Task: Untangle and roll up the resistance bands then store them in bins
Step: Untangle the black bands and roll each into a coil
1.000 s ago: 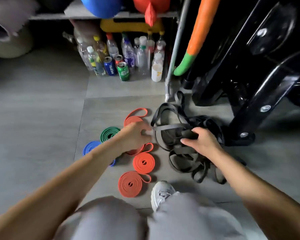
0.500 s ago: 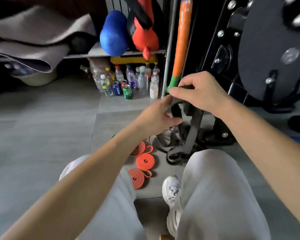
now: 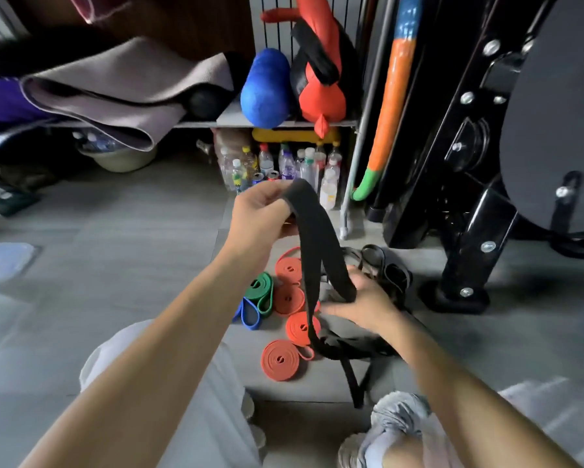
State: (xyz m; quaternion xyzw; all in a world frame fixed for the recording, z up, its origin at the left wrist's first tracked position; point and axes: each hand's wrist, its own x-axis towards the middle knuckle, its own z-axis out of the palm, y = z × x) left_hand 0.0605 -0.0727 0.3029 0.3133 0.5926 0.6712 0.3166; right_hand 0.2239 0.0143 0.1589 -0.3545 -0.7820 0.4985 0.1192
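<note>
- Rolled bands [image 3: 288, 298] lie on the floor [image 3: 115, 251], left of the tangled bands [image 3: 385, 275].
- The left hand [image 3: 260, 214] holds one band [image 3: 314, 238] above them; the right hand [image 3: 361, 304] grips it lower, over the tangle.
- Bottles [image 3: 285, 163] stand behind, under a shelf [image 3: 231, 118].
- A gym machine [image 3: 469, 231] stands right of the tangle.

Light grey baggy fabric trousers [image 3: 226, 417], white lace-up sneaker [image 3: 398, 412]
Forearms bare right down to the left hand [image 3: 260, 217] and right hand [image 3: 364, 307].
</note>
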